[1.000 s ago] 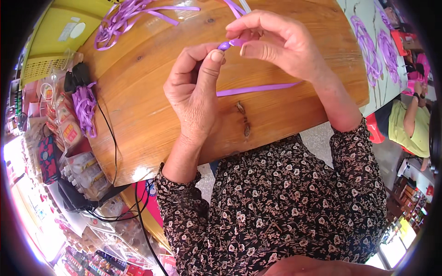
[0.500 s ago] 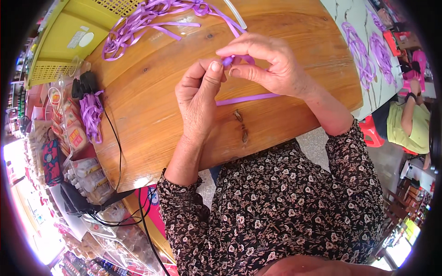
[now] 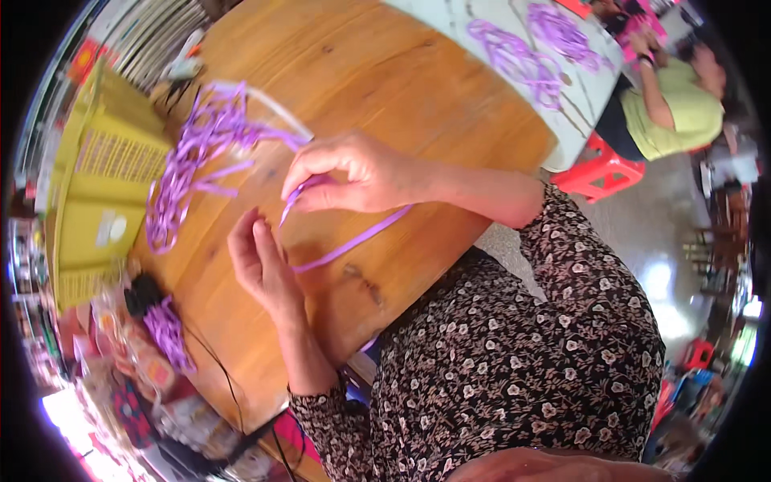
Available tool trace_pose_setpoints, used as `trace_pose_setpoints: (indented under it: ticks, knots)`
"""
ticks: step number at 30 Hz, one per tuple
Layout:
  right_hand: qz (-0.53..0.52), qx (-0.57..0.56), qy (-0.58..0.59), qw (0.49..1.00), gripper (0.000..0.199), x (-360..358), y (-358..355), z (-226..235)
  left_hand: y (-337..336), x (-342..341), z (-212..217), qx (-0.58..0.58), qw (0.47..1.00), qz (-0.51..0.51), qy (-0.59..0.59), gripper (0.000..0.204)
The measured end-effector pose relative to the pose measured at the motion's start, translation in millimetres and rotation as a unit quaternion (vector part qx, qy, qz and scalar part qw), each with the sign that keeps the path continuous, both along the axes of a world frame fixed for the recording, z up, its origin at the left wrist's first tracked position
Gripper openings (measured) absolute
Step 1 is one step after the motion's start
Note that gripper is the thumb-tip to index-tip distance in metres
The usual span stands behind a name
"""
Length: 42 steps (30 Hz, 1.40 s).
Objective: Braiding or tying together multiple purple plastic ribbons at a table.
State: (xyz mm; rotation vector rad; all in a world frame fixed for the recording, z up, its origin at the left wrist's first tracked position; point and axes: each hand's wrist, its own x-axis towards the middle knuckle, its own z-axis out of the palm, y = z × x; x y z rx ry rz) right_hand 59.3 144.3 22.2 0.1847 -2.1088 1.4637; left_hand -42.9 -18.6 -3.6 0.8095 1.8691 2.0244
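My right hand (image 3: pixel 357 173) pinches a purple ribbon (image 3: pixel 299 193) between thumb and fingers, above the wooden table. A thin end of it points down toward my left hand (image 3: pixel 265 261), which is raised just apart from it. The left fingers are loosely bent, slightly apart, with nothing visible in them. Below the right hand, a length of purple ribbon (image 3: pixel 353 241) stretches across the tabletop; whether it joins the held piece is hidden. A tangled heap of purple ribbons (image 3: pixel 213 128) lies beyond my hands to the left, with a pale strip (image 3: pixel 281 112) beside it.
A yellow plastic basket (image 3: pixel 88 193) stands at the left of the wooden table (image 3: pixel 385 96). Black-topped purple ribbons (image 3: pixel 167 329) and a dark cable (image 3: pixel 221 365) lie by the left edge. Ribbon bundles (image 3: pixel 518 60) rest on a white marbled table, near a red stool (image 3: pixel 598 170) and another person (image 3: pixel 675 100).
My hands have separated; the left has let go of the ribbon while the right keeps it. The view has turned, putting the heap and basket lower and the other table higher.
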Motion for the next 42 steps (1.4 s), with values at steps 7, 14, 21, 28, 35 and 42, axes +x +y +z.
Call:
trace_pose_setpoints:
  ticks: [7,14,21,28,35,42]
  knots:
    - [-0.132,-0.041,-0.078,0.987,0.016,74.9,39.5,32.9,-3.9,-11.9,-34.1,-0.057,0.998,-0.040,0.007,0.019]
    - [-0.393,-0.091,0.124,0.907,0.018,172.3,150.5,70.6,-4.9,-10.6,-35.9,-0.112,0.990,-0.026,0.084,0.012]
    - [-0.616,0.309,0.049,0.723,0.020,241.1,258.9,66.2,12.5,-1.9,-32.8,-0.085,0.974,-0.013,0.209,0.006]
    - [-0.443,0.266,-0.039,0.855,0.029,106.9,190.4,22.2,5.0,-9.9,-26.6,-0.129,0.948,0.037,0.289,0.008]
    - [-0.146,0.299,-0.013,0.943,0.017,-46.7,80.0,4.3,9.1,-15.7,-22.4,-0.121,0.960,0.025,0.250,0.006]
    - [-0.222,0.310,0.033,0.924,0.012,-170.8,70.2,-37.8,10.1,-20.4,-26.5,-0.082,0.954,0.032,0.287,0.005]
